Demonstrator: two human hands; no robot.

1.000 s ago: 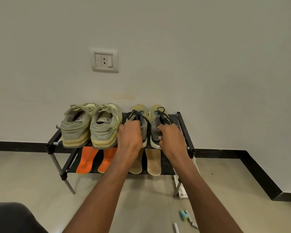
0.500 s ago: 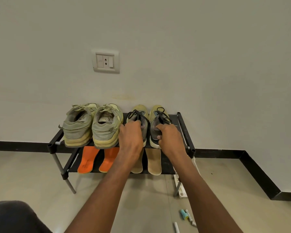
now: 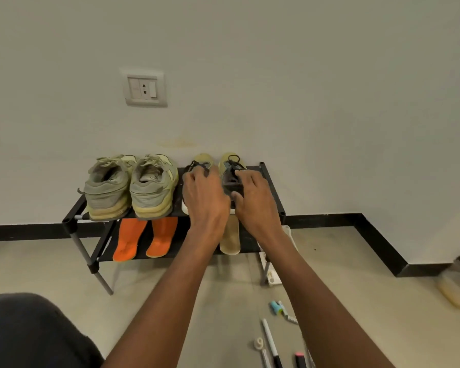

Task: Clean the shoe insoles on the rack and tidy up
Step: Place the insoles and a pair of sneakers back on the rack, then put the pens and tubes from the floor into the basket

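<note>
Against the wall, both hands, left [image 3: 206, 201] and right [image 3: 255, 201], grasp black-laced shoes [image 3: 231, 171] on the rack [image 3: 270, 181]; careless tugging could topple them.

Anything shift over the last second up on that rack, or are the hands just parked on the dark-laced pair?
Little changed. The left hand and right hand remain on the dark-laced shoes on the top shelf, fingers now reaching a little further over the laces. Those shoes have not visibly moved. The greenish sneakers, orange insoles and tan insole stayed put on the rack.
</note>
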